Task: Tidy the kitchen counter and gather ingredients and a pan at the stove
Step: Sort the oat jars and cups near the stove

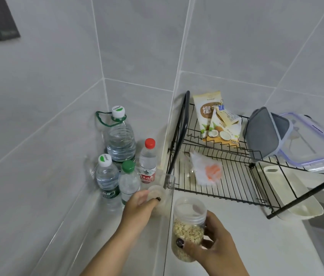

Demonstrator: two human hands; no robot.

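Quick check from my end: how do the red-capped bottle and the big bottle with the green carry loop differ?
The red-capped bottle is small and slim; the big bottle is far taller and wider. The small one's cap is red, the big one's white with a green mark. The big bottle has a green handle loop at its neck; the red-capped bottle has none. The red-capped bottle has a red and white label. Both are clear, capped and standing upright in the corner.

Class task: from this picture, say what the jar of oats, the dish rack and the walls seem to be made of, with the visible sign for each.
Clear round jar of oats, held by the right hand: probably plastic, see-through and slightly cloudy.
Black wire dish rack: likely coated metal, with thin rigid rods and a matte finish.
Pale grey walls: apparently ceramic tile, large smooth panels with grout lines.
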